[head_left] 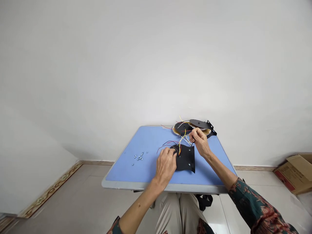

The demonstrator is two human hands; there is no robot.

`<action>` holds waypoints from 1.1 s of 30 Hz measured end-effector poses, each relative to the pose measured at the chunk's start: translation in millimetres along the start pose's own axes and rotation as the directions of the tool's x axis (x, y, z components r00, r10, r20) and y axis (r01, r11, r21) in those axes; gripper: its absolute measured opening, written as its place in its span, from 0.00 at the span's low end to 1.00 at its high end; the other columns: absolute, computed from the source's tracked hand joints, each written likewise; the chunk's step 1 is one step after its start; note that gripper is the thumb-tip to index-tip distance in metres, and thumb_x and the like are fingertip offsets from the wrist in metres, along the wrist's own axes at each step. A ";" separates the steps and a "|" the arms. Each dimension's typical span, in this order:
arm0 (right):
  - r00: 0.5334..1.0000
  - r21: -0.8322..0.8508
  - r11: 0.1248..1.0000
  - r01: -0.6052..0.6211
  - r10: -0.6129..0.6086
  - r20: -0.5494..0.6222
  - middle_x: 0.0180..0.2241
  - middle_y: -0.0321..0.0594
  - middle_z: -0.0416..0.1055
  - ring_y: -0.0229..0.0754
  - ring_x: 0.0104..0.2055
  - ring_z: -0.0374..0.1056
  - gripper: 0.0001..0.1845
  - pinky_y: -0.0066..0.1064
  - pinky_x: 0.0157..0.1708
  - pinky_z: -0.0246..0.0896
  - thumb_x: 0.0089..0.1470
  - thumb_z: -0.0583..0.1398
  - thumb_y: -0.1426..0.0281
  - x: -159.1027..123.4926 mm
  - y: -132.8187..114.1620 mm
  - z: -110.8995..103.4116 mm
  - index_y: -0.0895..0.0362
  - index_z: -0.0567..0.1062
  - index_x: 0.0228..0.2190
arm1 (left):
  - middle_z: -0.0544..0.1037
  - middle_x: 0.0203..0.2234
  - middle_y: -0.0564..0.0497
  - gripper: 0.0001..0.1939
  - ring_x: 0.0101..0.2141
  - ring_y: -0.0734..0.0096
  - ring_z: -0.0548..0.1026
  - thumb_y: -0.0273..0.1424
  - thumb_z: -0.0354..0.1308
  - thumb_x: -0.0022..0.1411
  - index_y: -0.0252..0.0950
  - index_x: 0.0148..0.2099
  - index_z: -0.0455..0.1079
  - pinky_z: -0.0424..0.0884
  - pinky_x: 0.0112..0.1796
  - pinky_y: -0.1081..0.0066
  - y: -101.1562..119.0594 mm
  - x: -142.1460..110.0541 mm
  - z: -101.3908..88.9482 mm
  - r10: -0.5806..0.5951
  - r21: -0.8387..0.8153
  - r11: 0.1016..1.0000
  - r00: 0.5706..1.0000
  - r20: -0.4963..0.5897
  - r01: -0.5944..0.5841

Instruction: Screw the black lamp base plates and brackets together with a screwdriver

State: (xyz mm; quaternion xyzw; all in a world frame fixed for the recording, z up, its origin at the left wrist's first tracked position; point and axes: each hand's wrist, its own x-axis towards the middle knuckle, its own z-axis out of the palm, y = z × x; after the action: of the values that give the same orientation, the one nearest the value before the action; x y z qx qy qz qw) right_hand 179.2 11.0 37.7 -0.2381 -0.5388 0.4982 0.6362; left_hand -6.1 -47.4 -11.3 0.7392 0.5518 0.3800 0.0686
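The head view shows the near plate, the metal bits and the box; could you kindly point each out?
Near plate [184, 161], head view: middle of its black face.
Metal bits [140, 158], head view: one in the cluster.
Box [293, 177], head view: its printed side.

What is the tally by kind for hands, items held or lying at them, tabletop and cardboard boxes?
Hands: 2 (left hand, right hand)
Black plate at the hands: 1
Dark slim item at the right fingertips: 1
Blue tabletop: 1
Cardboard box: 1
Total: 6
Left out, too small or overlapping to count: metal pieces, black parts behind.
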 end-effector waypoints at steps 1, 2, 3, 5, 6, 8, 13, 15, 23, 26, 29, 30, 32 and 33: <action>1.000 0.001 1.000 -0.015 0.015 0.008 0.22 0.30 0.59 0.34 0.24 0.51 0.22 0.29 0.27 0.50 0.56 0.65 0.51 1.3 3.1 0.4 0.54 0.66 0.27 | 0.77 0.39 0.44 0.08 0.42 0.56 0.73 0.26 0.52 0.67 0.38 0.45 0.72 0.70 0.46 0.59 4.9 4.6 3.5 0.045 -0.043 0.998 0.998 0.035 -0.044; 0.999 0.001 1.000 -0.031 0.031 0.012 0.22 0.30 0.59 0.34 0.24 0.51 0.23 0.29 0.26 0.50 0.55 0.65 0.50 2.1 6.0 0.6 0.54 0.65 0.26 | 0.77 0.38 0.45 0.08 0.42 0.58 0.73 0.25 0.53 0.67 0.38 0.44 0.71 0.70 0.46 0.59 9.1 10.7 8.0 0.089 -0.088 0.993 0.994 0.066 -0.083; 0.999 -0.002 0.999 -0.047 0.047 0.011 0.22 0.30 0.59 0.34 0.24 0.51 0.23 0.29 0.26 0.49 0.55 0.65 0.49 2.5 8.7 0.6 0.54 0.65 0.26 | 0.77 0.38 0.47 0.08 0.42 0.59 0.73 0.23 0.53 0.65 0.38 0.44 0.71 0.70 0.47 0.60 12.3 17.5 13.3 0.126 -0.127 0.985 0.988 0.086 -0.115; 0.998 -0.010 0.998 -0.070 0.069 -0.005 0.22 0.30 0.59 0.35 0.24 0.50 0.24 0.29 0.26 0.49 0.54 0.64 0.47 2.4 13.0 -0.7 0.53 0.65 0.26 | 0.77 0.39 0.48 0.10 0.43 0.60 0.73 0.20 0.54 0.63 0.38 0.43 0.69 0.70 0.48 0.60 15.4 31.4 25.2 0.176 -0.191 0.970 0.978 0.110 -0.153; 0.997 -0.012 0.997 -0.077 0.077 -0.013 0.22 0.31 0.59 0.35 0.24 0.50 0.24 0.30 0.26 0.49 0.54 0.64 0.47 2.1 14.7 -1.9 0.53 0.65 0.26 | 0.77 0.40 0.48 0.11 0.44 0.60 0.73 0.19 0.54 0.61 0.38 0.43 0.68 0.70 0.48 0.60 15.3 37.5 31.2 0.189 -0.217 0.963 0.975 0.121 -0.159; 0.997 -0.011 0.997 -0.079 0.079 -0.022 0.22 0.31 0.60 0.35 0.24 0.50 0.24 0.30 0.26 0.49 0.55 0.63 0.47 1.4 17.1 -5.1 0.53 0.65 0.26 | 0.76 0.40 0.48 0.14 0.43 0.61 0.73 0.16 0.53 0.59 0.38 0.43 0.67 0.71 0.48 0.61 13.2 46.3 42.2 0.194 -0.262 0.953 0.970 0.145 -0.152; 0.998 -0.014 0.998 -0.060 0.060 -0.011 0.22 0.31 0.59 0.36 0.25 0.50 0.22 0.30 0.27 0.49 0.57 0.62 0.49 0.1 21.2 -11.7 0.53 0.65 0.26 | 0.75 0.36 0.48 0.14 0.41 0.62 0.73 0.15 0.52 0.56 0.38 0.40 0.66 0.72 0.46 0.62 5.6 52.2 56.8 0.209 -0.283 0.947 0.961 0.179 -0.153; 0.999 -0.018 0.998 -0.053 0.053 -0.009 0.23 0.32 0.60 0.36 0.25 0.50 0.22 0.30 0.27 0.49 0.58 0.62 0.49 -0.9 22.5 -12.5 0.53 0.66 0.27 | 0.76 0.37 0.47 0.13 0.42 0.61 0.73 0.16 0.53 0.57 0.38 0.41 0.66 0.71 0.47 0.60 3.8 52.3 57.5 0.232 -0.287 0.942 0.954 0.189 -0.172; 1.000 -0.018 1.000 0.001 -0.001 -0.007 0.24 0.32 0.61 0.36 0.25 0.51 0.21 0.31 0.27 0.49 0.59 0.61 0.51 -5.0 19.1 -11.6 0.53 0.66 0.27 | 0.77 0.40 0.46 0.13 0.44 0.60 0.74 0.17 0.54 0.58 0.37 0.42 0.69 0.70 0.51 0.58 1.0 54.7 56.6 0.261 -0.306 0.934 0.938 0.228 -0.186; 1.000 -0.047 0.999 -0.022 0.022 0.002 0.24 0.32 0.61 0.36 0.25 0.51 0.22 0.30 0.27 0.51 0.58 0.61 0.49 -5.7 18.4 -10.2 0.53 0.66 0.27 | 0.77 0.41 0.46 0.13 0.45 0.59 0.74 0.17 0.54 0.58 0.37 0.42 0.69 0.70 0.51 0.57 1.2 55.4 57.8 0.262 -0.291 0.938 0.937 0.232 -0.191; 0.999 -0.070 0.997 -0.032 0.033 0.011 0.24 0.33 0.62 0.36 0.25 0.52 0.23 0.30 0.27 0.53 0.58 0.61 0.48 -6.5 18.2 -8.7 0.53 0.67 0.26 | 0.77 0.42 0.45 0.14 0.47 0.58 0.74 0.16 0.54 0.58 0.37 0.43 0.70 0.70 0.52 0.57 0.8 56.0 58.5 0.279 -0.288 0.935 0.931 0.235 -0.208; 0.999 -0.072 0.997 -0.032 0.033 0.012 0.24 0.33 0.62 0.36 0.25 0.52 0.23 0.30 0.27 0.53 0.58 0.61 0.48 -6.6 18.0 -8.3 0.53 0.67 0.26 | 0.77 0.42 0.45 0.14 0.47 0.58 0.74 0.16 0.54 0.58 0.37 0.43 0.70 0.70 0.52 0.57 0.6 56.1 58.7 0.284 -0.287 0.934 0.930 0.235 -0.212; 0.999 -0.066 0.997 -0.037 0.037 0.007 0.24 0.33 0.62 0.36 0.25 0.52 0.23 0.30 0.26 0.53 0.58 0.61 0.48 -6.8 17.5 -7.6 0.53 0.67 0.26 | 0.77 0.43 0.45 0.15 0.47 0.58 0.74 0.16 0.54 0.58 0.37 0.44 0.70 0.69 0.53 0.57 0.0 56.5 58.8 0.289 -0.285 0.933 0.928 0.236 -0.218; 0.999 -0.061 0.997 -0.039 0.039 0.002 0.23 0.32 0.62 0.36 0.25 0.52 0.23 0.30 0.26 0.53 0.58 0.61 0.48 -6.9 17.3 -7.4 0.53 0.66 0.26 | 0.77 0.43 0.46 0.15 0.47 0.58 0.74 0.17 0.54 0.58 0.38 0.44 0.70 0.69 0.53 0.57 -0.2 56.7 58.9 0.291 -0.284 0.933 0.927 0.238 -0.220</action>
State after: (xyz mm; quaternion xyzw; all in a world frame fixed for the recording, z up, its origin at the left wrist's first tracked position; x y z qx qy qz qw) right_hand 180.1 13.4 17.9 -0.2671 -0.5501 0.4942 0.6179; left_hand 37.1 20.6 -25.2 0.8362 0.3820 0.3459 0.1878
